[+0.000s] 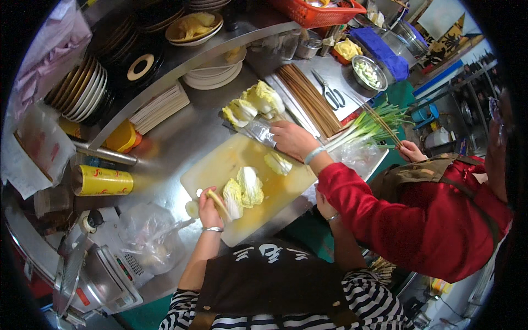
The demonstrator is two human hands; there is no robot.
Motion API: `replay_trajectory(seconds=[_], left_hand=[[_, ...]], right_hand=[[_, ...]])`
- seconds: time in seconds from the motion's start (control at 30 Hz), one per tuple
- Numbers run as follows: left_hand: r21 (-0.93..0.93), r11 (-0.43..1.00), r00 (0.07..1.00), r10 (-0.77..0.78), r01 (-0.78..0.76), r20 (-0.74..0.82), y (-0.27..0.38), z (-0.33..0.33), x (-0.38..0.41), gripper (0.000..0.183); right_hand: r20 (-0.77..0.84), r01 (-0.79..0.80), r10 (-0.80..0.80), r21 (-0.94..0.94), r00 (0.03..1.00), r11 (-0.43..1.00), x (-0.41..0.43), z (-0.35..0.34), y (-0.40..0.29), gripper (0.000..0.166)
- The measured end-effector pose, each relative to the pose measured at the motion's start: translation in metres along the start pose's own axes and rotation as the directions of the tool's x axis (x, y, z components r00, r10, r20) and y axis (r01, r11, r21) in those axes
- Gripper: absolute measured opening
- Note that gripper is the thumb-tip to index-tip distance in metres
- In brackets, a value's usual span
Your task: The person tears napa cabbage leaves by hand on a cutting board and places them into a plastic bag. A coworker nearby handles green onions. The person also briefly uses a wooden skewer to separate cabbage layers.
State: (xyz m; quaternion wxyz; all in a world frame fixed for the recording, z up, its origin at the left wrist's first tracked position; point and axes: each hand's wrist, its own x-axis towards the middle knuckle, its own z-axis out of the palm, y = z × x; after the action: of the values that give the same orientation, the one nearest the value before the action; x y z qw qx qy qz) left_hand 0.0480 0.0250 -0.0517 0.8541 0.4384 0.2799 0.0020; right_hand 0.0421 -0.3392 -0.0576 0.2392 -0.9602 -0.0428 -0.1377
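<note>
My left hand (211,209) is closed around a narrow, pale yellow piece (219,203), perhaps cabbage, at the left edge of the yellowed cutting board (206,170). Beside it on the board lie two napa cabbage leaves (250,187); a smaller cabbage piece (278,163) is further right. My right hand (326,205) is near the board's right corner, partly covered by a co-worker's red sleeve, its fingers unclear. The co-worker's hand (293,141) reaches over the board's far edge at a clear plastic-wrapped item (260,131), with more cabbage (264,99) behind it.
Bamboo skewers (307,99), scissors (331,94) and green onions (371,126) lie at the back right. The co-worker's other hand (408,151) holds thin sticks. A plastic bag (150,241), a scale (103,274) and a yellow roll (105,180) stand left, below a shelf with stacked plates.
</note>
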Motion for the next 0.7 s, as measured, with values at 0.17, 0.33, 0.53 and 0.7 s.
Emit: replay_trajectory(seconds=[0.17, 0.33, 0.53, 0.7], left_hand=[[-0.353, 0.818, 0.890, -0.437, 0.454, 0.130, 0.033, 0.012, -0.018, 0.057], [-0.263, 0.757, 0.755, -0.423, 0.598, 0.501, 0.013, 0.006, -0.041, 0.075], [-0.039, 0.804, 0.655, -0.454, 0.593, 0.605, 0.000, 0.015, -0.068, 0.064], [0.303, 0.854, 0.561, -0.510, 0.424, 0.652, 0.004, 0.034, -0.074, 0.083]], right_hand=[[-0.056, 0.052, -0.049, 0.040, 0.997, 0.998, 0.038, -0.001, 0.004, 0.013], [-0.242, -0.147, 0.189, 0.179, 0.952, 0.973, 0.100, 0.014, 0.012, 0.019], [-0.065, -0.010, 0.003, -0.108, 0.998, 0.994, 0.215, 0.040, 0.011, 0.019], [0.108, -0.151, 0.190, -0.297, 0.976, 0.943, 0.262, 0.067, 0.018, 0.021]])
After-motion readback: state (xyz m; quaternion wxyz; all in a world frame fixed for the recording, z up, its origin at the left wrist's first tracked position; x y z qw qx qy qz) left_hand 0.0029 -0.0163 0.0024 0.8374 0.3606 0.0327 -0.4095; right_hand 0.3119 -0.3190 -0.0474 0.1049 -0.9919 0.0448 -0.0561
